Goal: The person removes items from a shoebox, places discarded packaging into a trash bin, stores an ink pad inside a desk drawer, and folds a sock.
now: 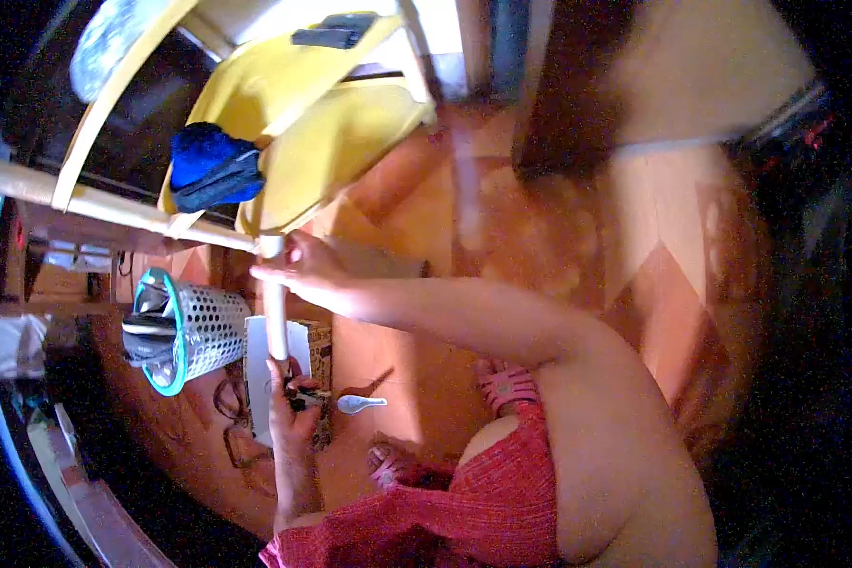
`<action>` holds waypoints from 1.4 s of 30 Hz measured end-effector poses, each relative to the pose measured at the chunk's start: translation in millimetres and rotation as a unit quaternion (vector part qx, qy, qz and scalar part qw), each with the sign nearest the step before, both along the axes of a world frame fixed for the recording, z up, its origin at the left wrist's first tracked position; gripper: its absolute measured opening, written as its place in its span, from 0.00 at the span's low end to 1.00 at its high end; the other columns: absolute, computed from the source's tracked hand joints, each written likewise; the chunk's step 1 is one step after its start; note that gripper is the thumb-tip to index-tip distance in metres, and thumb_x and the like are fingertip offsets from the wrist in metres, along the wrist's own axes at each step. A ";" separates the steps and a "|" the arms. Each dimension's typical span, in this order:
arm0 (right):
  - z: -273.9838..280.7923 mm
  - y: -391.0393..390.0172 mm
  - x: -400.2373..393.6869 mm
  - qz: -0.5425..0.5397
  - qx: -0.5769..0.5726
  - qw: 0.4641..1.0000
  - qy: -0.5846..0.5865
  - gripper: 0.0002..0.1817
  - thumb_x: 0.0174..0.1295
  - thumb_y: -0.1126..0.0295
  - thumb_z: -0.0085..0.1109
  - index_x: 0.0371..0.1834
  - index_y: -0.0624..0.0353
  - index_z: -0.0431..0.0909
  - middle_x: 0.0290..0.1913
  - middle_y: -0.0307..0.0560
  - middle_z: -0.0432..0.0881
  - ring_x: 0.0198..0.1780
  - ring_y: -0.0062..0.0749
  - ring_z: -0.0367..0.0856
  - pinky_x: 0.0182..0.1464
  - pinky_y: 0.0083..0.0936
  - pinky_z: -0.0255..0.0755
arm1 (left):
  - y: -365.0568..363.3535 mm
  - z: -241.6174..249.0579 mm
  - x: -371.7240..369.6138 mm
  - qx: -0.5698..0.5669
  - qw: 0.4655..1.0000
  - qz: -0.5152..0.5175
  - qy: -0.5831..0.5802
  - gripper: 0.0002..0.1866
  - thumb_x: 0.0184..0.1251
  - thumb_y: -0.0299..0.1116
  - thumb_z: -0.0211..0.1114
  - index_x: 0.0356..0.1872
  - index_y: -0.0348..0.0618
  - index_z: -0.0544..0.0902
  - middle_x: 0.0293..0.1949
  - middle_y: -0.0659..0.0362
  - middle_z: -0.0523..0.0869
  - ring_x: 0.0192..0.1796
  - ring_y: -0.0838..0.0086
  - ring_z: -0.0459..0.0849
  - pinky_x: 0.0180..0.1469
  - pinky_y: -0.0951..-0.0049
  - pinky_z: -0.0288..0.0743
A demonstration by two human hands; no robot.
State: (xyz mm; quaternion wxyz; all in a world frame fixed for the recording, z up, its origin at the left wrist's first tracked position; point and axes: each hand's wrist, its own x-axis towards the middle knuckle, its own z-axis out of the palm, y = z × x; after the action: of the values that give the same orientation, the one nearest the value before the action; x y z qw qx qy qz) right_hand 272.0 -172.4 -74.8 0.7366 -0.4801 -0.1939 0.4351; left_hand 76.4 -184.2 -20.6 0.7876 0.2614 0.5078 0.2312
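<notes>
A pale round pole [275,317] runs down from the corner of a light wooden frame [123,204]. My right hand [308,265] is closed around its upper part, thumb and fingers across the pole. Lower down, my left hand [295,402] has its fingers curled at the pole's bottom end, with a dark object [303,386] among them; I cannot tell what this object is. Right behind my left hand stands a cardboard box [258,398] with a pale side.
A white perforated basket [216,322] with a teal rim holds dark items. Yellow panels [341,142] carry a blue cloth bundle [213,166] and a dark flat item [334,31]. A white spoon [362,404] lies on the tiled floor [379,346], near my sandalled feet [509,386].
</notes>
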 end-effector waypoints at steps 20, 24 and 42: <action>67.0 13.9 46.0 -0.080 0.149 0.976 0.139 0.49 0.45 0.81 0.51 0.71 0.52 0.36 0.66 0.59 0.57 0.66 0.45 0.60 0.66 0.28 0.56 | 35.4 -0.6 -28.1 0.003 0.995 0.044 -0.084 0.21 0.61 0.38 0.62 0.55 0.49 0.72 0.45 0.61 0.80 0.24 0.83 0.71 0.36 0.79 0.68; 63.6 23.2 45.8 -0.097 0.136 0.977 0.131 0.48 0.45 0.81 0.52 0.71 0.53 0.38 0.63 0.58 0.63 0.63 0.45 0.63 0.63 0.27 0.58 | 35.7 -5.7 -29.3 0.012 0.996 0.031 -0.087 0.16 0.63 0.39 0.60 0.49 0.46 0.75 0.35 0.64 0.78 0.26 0.82 0.71 0.33 0.80 0.69; 38.6 34.1 96.9 -0.132 0.210 0.952 0.181 0.12 0.64 0.66 0.48 0.45 0.64 0.70 0.41 0.47 0.77 0.40 0.29 0.79 0.46 0.28 0.76 | 15.6 5.8 -10.8 0.009 0.993 0.039 -0.115 0.16 0.66 0.42 0.56 0.49 0.45 0.75 0.41 0.64 0.82 0.25 0.83 0.69 0.32 0.81 0.66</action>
State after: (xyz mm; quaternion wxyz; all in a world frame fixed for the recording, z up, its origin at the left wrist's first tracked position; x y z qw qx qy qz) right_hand 368.9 -138.3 -36.2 0.8944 -0.2487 -0.0792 0.3631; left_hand 65.7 -168.6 -14.8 0.8289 0.2197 0.4216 0.2947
